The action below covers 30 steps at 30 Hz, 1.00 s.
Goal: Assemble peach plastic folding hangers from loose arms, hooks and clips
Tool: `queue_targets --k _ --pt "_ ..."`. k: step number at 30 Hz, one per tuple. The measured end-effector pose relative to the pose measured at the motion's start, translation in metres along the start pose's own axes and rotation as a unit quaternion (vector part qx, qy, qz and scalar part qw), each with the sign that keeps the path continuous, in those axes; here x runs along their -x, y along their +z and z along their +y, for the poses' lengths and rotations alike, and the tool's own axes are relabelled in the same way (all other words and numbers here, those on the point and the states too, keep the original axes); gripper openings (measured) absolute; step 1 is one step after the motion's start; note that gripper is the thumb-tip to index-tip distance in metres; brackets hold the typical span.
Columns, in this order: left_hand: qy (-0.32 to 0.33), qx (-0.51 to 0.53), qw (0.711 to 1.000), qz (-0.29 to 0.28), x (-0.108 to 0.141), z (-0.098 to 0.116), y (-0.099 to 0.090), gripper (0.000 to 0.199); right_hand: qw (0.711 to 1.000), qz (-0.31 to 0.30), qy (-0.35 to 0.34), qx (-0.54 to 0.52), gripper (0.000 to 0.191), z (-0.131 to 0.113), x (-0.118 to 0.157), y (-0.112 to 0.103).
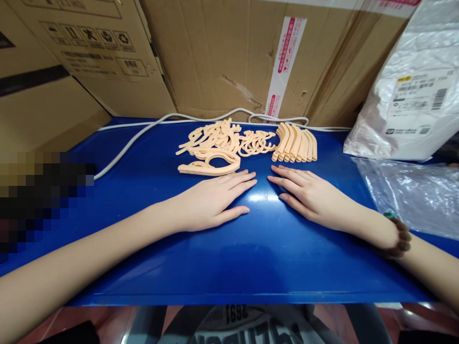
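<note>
My left hand (211, 200) lies flat on the blue table, fingers stretched out, holding nothing. Its fingertips are close to a small stack of cream curved plastic pieces (206, 168). Behind that stack is a jumbled pile of cream plastic parts (218, 135). Small cream hooks (255, 143), like those of clothes hangers, lie in a loose heap beside the pile. To their right, several curved cream hanger arms (296, 143) stand in a neat row. Just in front of this row, my right hand (315, 193) rests palm down with its fingers apart, also holding nothing.
Cardboard boxes (215, 57) stand along the back and left of the blue table (229, 267). A white cable (125, 148) runs behind the parts. On the right are a white plastic parcel (401, 110) and a clear plastic bag (412, 196).
</note>
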<state>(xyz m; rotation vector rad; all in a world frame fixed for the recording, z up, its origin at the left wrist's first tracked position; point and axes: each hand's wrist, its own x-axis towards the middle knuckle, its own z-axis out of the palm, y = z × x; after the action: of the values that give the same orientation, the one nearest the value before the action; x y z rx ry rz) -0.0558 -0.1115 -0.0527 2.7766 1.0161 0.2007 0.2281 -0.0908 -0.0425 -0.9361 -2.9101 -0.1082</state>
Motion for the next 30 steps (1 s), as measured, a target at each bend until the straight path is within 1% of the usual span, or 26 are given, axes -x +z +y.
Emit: queue_targets --k 5,8,10,12,14,16,18,20,24,26,28,30 --pt "-0.002 -0.009 1.0 -0.005 0.0 0.0 0.0 0.064 1.0 0.002 -0.003 -0.004 0.046 -0.001 -0.002 0.0" --pt "-0.001 -0.011 1.0 -0.003 0.0 0.0 0.0 0.064 1.0 0.022 0.004 -0.01 0.046 0.001 -0.002 -0.008" --pt "0.0 -0.011 1.0 -0.002 0.0 0.0 0.0 0.063 0.997 0.062 0.048 0.001 0.045 0.009 -0.001 -0.016" --pt "0.0 -0.008 1.0 0.0 0.0 0.0 0.0 0.063 0.985 0.119 0.121 0.021 0.048 0.021 0.001 -0.022" --pt "0.0 -0.006 1.0 0.0 0.0 0.0 0.0 0.063 0.971 0.166 0.169 0.016 0.062 0.037 0.004 -0.02" --pt "0.001 -0.005 1.0 -0.002 0.0 0.0 -0.001 0.063 0.962 0.172 0.211 -0.004 0.072 0.053 0.007 -0.013" --pt "0.001 -0.003 1.0 -0.003 0.001 0.0 -0.001 0.062 0.961 0.144 0.237 -0.013 0.079 0.065 0.009 -0.004" --pt "-0.001 -0.001 1.0 0.0 0.001 0.0 -0.001 0.062 0.961 0.115 0.253 0.0 0.078 0.072 0.009 0.002" --pt "-0.002 -0.004 1.0 -0.001 0.0 0.0 0.0 0.062 0.953 0.1 0.277 0.066 0.067 0.071 0.01 -0.002" --pt "-0.002 -0.007 1.0 -0.004 0.0 0.0 0.0 0.062 0.95 0.094 0.285 0.088 0.066 0.07 0.01 -0.005" --pt "-0.001 -0.008 1.0 -0.005 0.0 0.001 -0.001 0.063 0.951 0.078 0.288 0.086 0.066 0.07 0.009 -0.004" --pt "-0.001 -0.008 1.0 -0.005 0.0 0.001 -0.001 0.063 0.953 0.06 0.29 0.067 0.062 0.072 0.009 -0.001"
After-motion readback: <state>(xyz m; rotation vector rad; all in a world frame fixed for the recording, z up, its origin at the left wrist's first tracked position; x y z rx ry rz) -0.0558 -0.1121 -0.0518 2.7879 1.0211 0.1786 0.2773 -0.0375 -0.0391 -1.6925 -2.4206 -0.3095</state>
